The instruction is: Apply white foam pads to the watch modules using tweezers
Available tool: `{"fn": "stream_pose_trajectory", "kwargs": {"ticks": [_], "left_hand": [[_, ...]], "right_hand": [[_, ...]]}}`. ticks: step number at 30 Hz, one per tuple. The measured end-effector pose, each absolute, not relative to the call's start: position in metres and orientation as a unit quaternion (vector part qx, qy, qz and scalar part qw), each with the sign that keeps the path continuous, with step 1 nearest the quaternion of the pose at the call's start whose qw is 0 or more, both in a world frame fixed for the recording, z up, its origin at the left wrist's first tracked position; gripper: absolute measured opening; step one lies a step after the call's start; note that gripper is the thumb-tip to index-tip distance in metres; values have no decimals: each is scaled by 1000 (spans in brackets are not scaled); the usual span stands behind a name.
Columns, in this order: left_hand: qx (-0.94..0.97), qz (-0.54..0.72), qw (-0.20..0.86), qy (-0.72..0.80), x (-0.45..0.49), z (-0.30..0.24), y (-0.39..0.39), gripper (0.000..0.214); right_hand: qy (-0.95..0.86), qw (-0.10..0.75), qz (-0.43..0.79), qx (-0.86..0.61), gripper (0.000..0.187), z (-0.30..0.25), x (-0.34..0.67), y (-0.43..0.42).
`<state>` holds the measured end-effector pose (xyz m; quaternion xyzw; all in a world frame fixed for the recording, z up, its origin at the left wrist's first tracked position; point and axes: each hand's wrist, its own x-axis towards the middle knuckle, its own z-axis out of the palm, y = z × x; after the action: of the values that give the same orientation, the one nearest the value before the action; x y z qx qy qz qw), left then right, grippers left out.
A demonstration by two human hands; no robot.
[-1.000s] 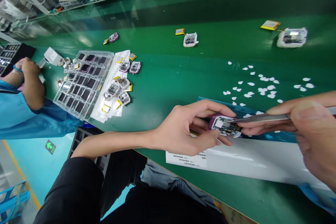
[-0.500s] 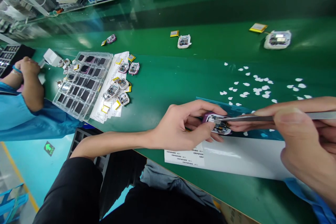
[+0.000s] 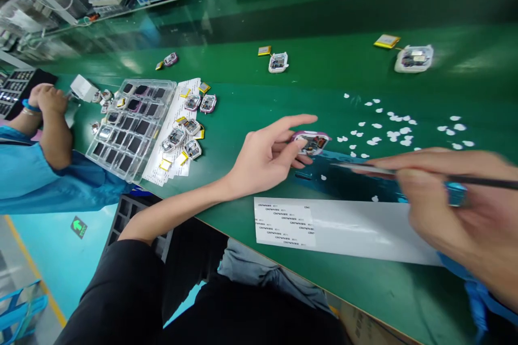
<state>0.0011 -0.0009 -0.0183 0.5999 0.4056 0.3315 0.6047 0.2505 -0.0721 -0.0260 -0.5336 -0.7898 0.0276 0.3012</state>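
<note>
Two bare hands are over the green counter point(image 3: 230, 172). Near the middle of the frame, the left hand point(image 3: 265, 159) has its grip pinching a small purple-edged case point(image 3: 313, 144). At the right, the right hand point(image 3: 449, 215) has its grip around a thin metal tool point(image 3: 364, 168), its tip near the case but apart. Little white pieces point(image 3: 405, 130) lie above.

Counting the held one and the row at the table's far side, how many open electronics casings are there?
4: the held casing in the left hand; in the row, a purple casing at left, a middle white casing and a right white casing. None there seems hidden.
</note>
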Motion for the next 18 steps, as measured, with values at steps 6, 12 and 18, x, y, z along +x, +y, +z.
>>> {"fn": "stream_pose_trajectory", "kwargs": {"ticks": [6, 12, 18], "left_hand": [[710, 275, 537, 363, -10, -12, 15, 13], [881, 30, 435, 181, -28, 17, 25, 18], [925, -13, 338, 174, -31, 13, 23, 27]], "right_hand": [[-866, 346, 4, -361, 15, -19, 226, -55], [-877, 321, 54, -353, 19, -21, 228, -49], [-880, 301, 87, -357, 25, -25, 234, -51]]}}
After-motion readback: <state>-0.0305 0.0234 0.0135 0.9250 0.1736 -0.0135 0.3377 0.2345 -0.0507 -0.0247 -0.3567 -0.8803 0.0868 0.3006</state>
